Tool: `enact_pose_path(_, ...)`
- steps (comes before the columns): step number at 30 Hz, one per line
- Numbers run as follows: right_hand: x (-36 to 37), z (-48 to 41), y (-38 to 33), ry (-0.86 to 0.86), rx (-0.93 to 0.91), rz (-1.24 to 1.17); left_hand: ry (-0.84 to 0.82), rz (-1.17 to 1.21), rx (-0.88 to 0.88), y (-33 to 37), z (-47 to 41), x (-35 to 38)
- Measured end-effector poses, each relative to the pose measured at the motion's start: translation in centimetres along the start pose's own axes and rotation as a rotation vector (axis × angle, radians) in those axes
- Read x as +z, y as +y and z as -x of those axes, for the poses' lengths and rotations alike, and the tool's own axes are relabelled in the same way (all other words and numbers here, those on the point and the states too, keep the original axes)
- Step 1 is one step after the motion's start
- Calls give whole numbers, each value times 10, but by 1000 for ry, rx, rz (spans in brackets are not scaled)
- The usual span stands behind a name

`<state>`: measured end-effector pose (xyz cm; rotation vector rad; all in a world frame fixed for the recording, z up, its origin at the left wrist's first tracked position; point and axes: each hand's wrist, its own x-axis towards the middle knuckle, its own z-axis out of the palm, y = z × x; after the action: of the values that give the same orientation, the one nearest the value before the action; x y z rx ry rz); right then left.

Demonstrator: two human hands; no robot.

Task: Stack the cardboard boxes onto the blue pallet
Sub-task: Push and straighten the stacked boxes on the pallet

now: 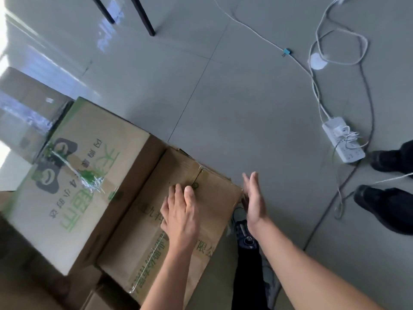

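A: Left hand [181,211]?
B: Open, palm down, fingers straight, flat on top of the plain brown cardboard box with green lettering [154,238].

A: Right hand [253,198]?
B: Open too, fingers straight and together, palm turned toward the box, just beside its far right corner. Contact unclear. Nothing gripped.

A: Box position?
B: Low in the middle of the view, on the near side of the grey tiled floor [245,97], taped along the top seam. Left side up against a larger brown cardboard box with green and grey print [73,175], torn clear tape on its lid. More cardboard [96,300] under the near edge, blurred.

A: Further left?
B: Another brown cardboard box [24,113], shiny tape across it, blurred, behind the printed one.

A: Rest of the floor?
B: White power strip [343,139] at right, white cables looped behind it, small blue clip [286,51] on one cable. Pair of black shoes [386,209] at the right edge. Grey sneaker [240,217] under the right wrist. Two black furniture legs [145,16] at top.
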<state>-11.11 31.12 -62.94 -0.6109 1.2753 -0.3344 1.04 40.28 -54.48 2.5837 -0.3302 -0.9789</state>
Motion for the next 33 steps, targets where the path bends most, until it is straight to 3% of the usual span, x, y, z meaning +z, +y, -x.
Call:
enact_pose_path(13, 49, -102, -68, -368, 263, 682, 70, 83, -160, 52, -49, -4)
enact_pose_path(23, 81, -145, -46, -530, 338, 880, 201, 55, -234, 54, -57, 12)
enact_pose_path(33, 79, -142, -61, -645, 420, 917, 340, 303, -367, 41, -41, 4)
